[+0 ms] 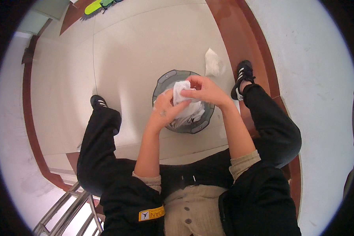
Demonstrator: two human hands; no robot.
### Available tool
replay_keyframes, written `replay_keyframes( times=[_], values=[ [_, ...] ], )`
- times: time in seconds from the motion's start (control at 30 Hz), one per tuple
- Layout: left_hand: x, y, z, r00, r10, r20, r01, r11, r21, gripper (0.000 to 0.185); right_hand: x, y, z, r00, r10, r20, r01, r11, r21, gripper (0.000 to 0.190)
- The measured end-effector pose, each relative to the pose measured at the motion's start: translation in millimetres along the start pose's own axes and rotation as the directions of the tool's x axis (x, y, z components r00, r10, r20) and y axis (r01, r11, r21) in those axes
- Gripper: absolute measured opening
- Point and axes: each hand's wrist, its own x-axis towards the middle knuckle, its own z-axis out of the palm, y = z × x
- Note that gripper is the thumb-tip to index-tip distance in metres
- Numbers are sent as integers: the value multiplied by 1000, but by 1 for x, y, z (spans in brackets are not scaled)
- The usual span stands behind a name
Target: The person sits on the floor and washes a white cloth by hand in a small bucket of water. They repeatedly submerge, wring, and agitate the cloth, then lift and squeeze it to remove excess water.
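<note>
Both my hands hold a small white wet cloth above a round grey plastic basin. My left hand grips it from the left, with a few foam specks on the wrist. On the right side, my right hand pinches the cloth between thumb and fingers. Below the hands, a heap of white fabric with some dark marks lies in the basin. My hands hide part of the basin's inside and the cloth's lower portion.
A white plastic bag stands on the tiled floor right of the basin. My feet in black shoes flank it. A green-and-grey brush or broom head lies at the far left. Metal railings are at lower left, and a white wall rises at right.
</note>
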Motion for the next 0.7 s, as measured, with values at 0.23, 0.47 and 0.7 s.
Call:
replay_keyframes(
  times=[0.23,0.47,0.7],
  values=[
    [-2,-3,-9,998,-45,31,47,997,-67,48,-13,-5,-14,950,-257,-175,256,966,-29,11],
    [-5,2,-26,992,-38,-117,-7,929,-369,48,-15,-4,-15,928,-247,-278,328,896,300,8],
    [-8,4,-40,970,-208,-127,190,972,-142,25,-14,8,-21,929,-191,-318,326,828,456,10]
  ],
)
